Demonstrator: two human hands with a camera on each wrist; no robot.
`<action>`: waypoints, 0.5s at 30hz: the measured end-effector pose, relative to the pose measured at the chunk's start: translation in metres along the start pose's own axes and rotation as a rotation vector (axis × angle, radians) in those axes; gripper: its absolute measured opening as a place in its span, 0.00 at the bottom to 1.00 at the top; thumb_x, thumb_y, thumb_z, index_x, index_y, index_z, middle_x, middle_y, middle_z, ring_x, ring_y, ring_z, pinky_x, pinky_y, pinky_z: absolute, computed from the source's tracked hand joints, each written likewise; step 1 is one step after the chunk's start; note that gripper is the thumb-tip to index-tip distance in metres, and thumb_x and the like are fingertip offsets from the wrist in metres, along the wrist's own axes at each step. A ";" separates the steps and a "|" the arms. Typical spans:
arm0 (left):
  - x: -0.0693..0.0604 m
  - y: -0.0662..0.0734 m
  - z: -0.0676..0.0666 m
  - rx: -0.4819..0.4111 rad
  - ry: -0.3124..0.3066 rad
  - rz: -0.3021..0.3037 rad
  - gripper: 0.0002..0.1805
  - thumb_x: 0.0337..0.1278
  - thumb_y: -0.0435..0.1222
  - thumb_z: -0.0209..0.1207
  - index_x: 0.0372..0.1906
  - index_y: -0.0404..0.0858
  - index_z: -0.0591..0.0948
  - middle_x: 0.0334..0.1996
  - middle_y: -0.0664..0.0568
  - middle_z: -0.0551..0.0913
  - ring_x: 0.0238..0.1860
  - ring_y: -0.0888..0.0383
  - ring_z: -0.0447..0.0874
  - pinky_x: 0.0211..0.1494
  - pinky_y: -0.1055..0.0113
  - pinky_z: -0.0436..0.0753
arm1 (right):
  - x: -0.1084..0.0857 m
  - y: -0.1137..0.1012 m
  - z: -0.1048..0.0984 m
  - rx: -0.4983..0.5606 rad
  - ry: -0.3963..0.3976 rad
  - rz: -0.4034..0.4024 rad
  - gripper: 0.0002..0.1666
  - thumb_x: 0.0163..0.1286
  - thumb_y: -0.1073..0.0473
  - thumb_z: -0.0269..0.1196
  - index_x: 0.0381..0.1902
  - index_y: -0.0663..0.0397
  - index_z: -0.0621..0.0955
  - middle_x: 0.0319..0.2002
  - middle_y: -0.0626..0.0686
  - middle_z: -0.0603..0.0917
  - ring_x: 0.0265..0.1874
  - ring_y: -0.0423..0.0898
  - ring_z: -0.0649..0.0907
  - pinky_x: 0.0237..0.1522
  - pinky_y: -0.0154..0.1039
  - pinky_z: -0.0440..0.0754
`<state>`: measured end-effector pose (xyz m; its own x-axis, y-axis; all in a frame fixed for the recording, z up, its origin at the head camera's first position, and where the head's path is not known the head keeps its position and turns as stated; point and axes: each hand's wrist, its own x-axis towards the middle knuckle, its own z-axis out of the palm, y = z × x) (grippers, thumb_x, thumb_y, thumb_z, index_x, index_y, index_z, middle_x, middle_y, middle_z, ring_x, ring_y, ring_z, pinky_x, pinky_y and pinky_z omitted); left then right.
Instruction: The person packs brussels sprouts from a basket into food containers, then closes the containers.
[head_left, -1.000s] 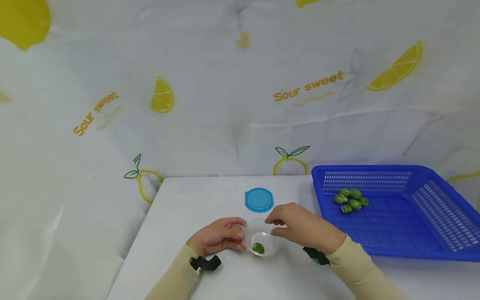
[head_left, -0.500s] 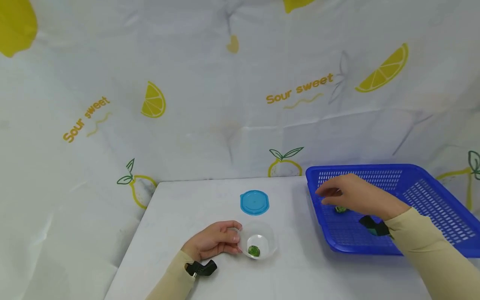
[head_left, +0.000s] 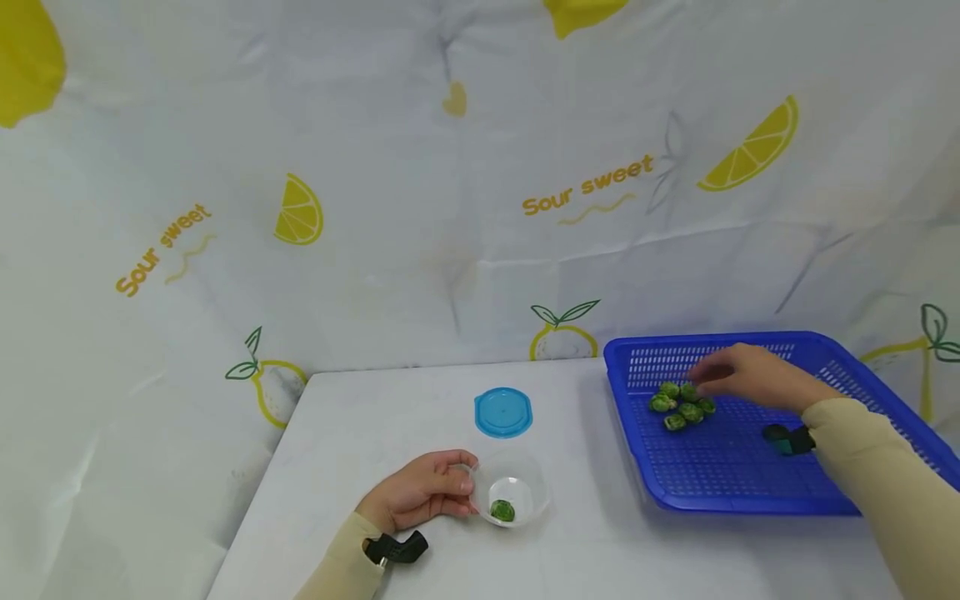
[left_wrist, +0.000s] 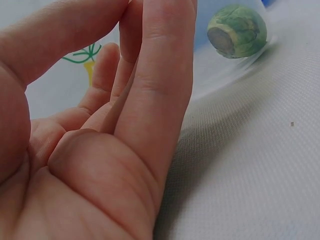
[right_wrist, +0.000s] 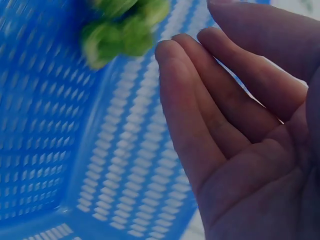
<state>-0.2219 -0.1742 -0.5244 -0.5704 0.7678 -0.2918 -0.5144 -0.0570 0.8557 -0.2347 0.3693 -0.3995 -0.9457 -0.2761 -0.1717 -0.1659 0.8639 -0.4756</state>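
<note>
My left hand (head_left: 420,492) pinches the left rim of a small clear plastic bowl (head_left: 534,492) on the table. One Brussels sprout (head_left: 502,510) lies inside the bowl, and the left wrist view shows this sprout (left_wrist: 237,31) through the clear wall. Over the blue basket, my right hand (head_left: 757,379) hovers beside a cluster of several Brussels sprouts (head_left: 691,412). In the right wrist view the fingers (right_wrist: 182,110) are gently bent with nothing between them, apart from the blurred sprouts (right_wrist: 120,37).
A blue plastic lid (head_left: 503,412) lies flat behind the bowl. The blue perforated basket (head_left: 735,505) takes up the right side of the white table (head_left: 390,408). A lemon-printed sheet (head_left: 390,250) hangs behind.
My right hand has moved right, from beside the bowl to over the basket, passing the basket's left rim. The left hand keeps hold of the bowl. The view has shifted slightly.
</note>
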 end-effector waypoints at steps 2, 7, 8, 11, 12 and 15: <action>-0.001 -0.001 -0.001 -0.003 0.002 0.002 0.17 0.78 0.30 0.61 0.63 0.38 0.72 0.40 0.50 0.91 0.43 0.57 0.96 0.51 0.67 0.93 | 0.003 0.010 0.000 0.011 -0.005 0.013 0.25 0.79 0.53 0.67 0.63 0.67 0.84 0.58 0.66 0.89 0.54 0.63 0.89 0.54 0.64 0.89; -0.004 -0.001 -0.001 -0.006 -0.013 0.016 0.17 0.77 0.30 0.62 0.63 0.38 0.71 0.40 0.51 0.91 0.44 0.57 0.96 0.52 0.67 0.93 | 0.013 0.025 0.001 0.024 -0.015 0.024 0.24 0.79 0.53 0.67 0.61 0.68 0.85 0.56 0.67 0.89 0.53 0.64 0.89 0.55 0.65 0.89; -0.004 -0.001 -0.001 -0.006 -0.017 0.018 0.18 0.76 0.31 0.62 0.63 0.38 0.71 0.40 0.51 0.91 0.44 0.57 0.96 0.52 0.67 0.93 | 0.015 0.027 0.002 0.029 -0.019 0.025 0.24 0.78 0.53 0.68 0.61 0.68 0.85 0.56 0.67 0.90 0.53 0.63 0.89 0.55 0.64 0.89; -0.004 -0.001 0.000 -0.009 -0.019 0.019 0.19 0.76 0.31 0.63 0.63 0.38 0.71 0.40 0.51 0.92 0.44 0.57 0.96 0.52 0.67 0.93 | 0.020 0.031 0.004 0.034 -0.030 0.024 0.24 0.77 0.54 0.69 0.60 0.69 0.86 0.55 0.67 0.90 0.52 0.62 0.90 0.55 0.64 0.89; -0.003 -0.001 0.000 -0.011 -0.018 0.018 0.19 0.76 0.31 0.63 0.63 0.38 0.71 0.39 0.51 0.92 0.44 0.57 0.96 0.51 0.67 0.93 | 0.021 0.031 0.005 0.034 -0.033 0.025 0.24 0.77 0.54 0.69 0.59 0.69 0.86 0.55 0.67 0.90 0.52 0.62 0.90 0.55 0.64 0.89; -0.001 0.000 0.001 -0.016 -0.017 0.014 0.19 0.76 0.30 0.63 0.63 0.38 0.71 0.39 0.51 0.92 0.43 0.57 0.96 0.51 0.67 0.94 | 0.025 0.033 0.006 0.020 -0.036 0.038 0.23 0.75 0.54 0.70 0.57 0.69 0.86 0.54 0.68 0.90 0.50 0.63 0.90 0.54 0.65 0.89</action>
<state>-0.2210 -0.1749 -0.5236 -0.5670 0.7774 -0.2722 -0.5165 -0.0781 0.8527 -0.2617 0.3880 -0.4247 -0.9403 -0.2590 -0.2209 -0.1243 0.8653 -0.4857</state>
